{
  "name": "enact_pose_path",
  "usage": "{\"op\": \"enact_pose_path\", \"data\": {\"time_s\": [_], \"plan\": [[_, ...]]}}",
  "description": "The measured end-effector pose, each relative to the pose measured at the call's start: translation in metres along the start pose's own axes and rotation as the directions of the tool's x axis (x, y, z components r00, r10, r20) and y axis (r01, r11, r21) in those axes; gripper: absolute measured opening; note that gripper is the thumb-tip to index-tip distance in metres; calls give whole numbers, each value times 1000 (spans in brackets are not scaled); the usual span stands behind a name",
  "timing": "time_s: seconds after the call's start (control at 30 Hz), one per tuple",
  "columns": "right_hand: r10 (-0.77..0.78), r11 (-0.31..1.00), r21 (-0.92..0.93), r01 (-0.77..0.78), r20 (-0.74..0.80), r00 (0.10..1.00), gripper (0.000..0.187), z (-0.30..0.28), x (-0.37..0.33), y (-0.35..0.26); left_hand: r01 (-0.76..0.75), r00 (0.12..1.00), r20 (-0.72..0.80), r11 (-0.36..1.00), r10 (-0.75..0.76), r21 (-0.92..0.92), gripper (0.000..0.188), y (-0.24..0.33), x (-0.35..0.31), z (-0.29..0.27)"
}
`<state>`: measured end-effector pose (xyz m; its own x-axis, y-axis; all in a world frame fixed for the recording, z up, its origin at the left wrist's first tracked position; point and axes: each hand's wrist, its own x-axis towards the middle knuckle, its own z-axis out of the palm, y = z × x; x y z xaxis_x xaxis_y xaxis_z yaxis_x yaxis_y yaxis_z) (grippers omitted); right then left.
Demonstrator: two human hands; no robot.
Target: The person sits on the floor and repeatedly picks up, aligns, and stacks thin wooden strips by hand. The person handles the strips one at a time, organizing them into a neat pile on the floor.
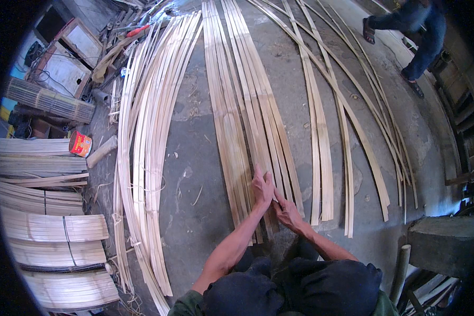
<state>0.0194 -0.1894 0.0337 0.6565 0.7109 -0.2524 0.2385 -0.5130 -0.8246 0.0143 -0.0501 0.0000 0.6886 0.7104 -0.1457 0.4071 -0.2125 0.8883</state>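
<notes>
Long pale bamboo strips [255, 105] lie side by side on the concrete floor, running away from me in a central row. My left hand [263, 185] rests at their near part, fingers pointing forward and closed against a strip. Just right of it and slightly nearer, my right hand [289, 213] meets it, with its fingers pressed together at the same strip. The hands touch or nearly touch, and the strip's edge between them is largely hidden. Dark-clothed knees [326, 282] rise below my forearms.
More bamboo strips lie in a long bundle [147, 147] at left and loosely crossed [347, 113] at right. Tied stacks [63, 229], a red-and-yellow tin [81, 144] and a rolled slatted mat [50, 100] stand far left. Another person's legs [429, 45] show upper right, a concrete block [447, 245] lower right.
</notes>
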Motion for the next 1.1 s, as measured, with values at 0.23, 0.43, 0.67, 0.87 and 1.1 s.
{"op": "enact_pose_path", "data": {"time_s": [0.23,0.43,0.67,0.87,1.1], "plan": [[-117,993,-13,118,-255,960,52,24,1,31,-80,992,108,994,72,76,48,7,1,-1],[54,996,75,-40,-189,981,49,17,0,21,-248,966,2,917,260,314,49,-1,1,-18],[13,992,123,4,-135,991,52,25,-6,19,-390,913,215,590,346,708,67,-47,-2,-35],[87,973,222,-58,-121,989,48,32,-18,12,-410,904,243,551,351,727,66,-50,-6,-39],[178,869,488,-83,-153,972,48,34,-6,-2,-388,917,218,620,334,682,62,-42,-8,-43]]}}
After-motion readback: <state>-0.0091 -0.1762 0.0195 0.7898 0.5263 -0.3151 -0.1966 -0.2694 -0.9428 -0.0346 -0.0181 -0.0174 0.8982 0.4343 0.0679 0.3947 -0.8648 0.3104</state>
